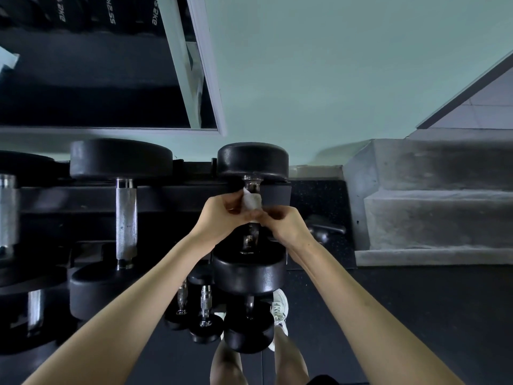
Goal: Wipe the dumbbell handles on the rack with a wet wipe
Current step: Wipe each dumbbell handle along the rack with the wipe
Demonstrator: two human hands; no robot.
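Starting at the left edge: a steel dumbbell handle (7, 212) shows only in part, cut off by the frame. Next right, a large dumbbell (126, 218) lies front-to-back on the top tier of the rack (177, 194), with its knurled handle bare and its black heads at both ends. A mirror (97, 79) hangs on the wall above it.

Centre: the left hand (219, 215) comes in from lower left, fingers curled round the wet wipe (252, 201). The wipe is white and wrapped around the upper half of the handle of the target dumbbell (249, 276), which sits at the right end of the top tier. The chrome of that handle shows above and below the wipe.

The right hand (286, 223) meets the left at the handle. Its fingers are curled tight at the wipe's lower edge, gripping it against the bar; the fingertips are partly hidden behind the knuckles.

Below, on the lower tier, are three small dumbbells (205, 304). A white shoe (280, 304) stands on the dark floor beside them.

Right: a dark rounded object (324, 229) lies on the floor, type unclear. Farther right are grey concrete steps (433, 204).
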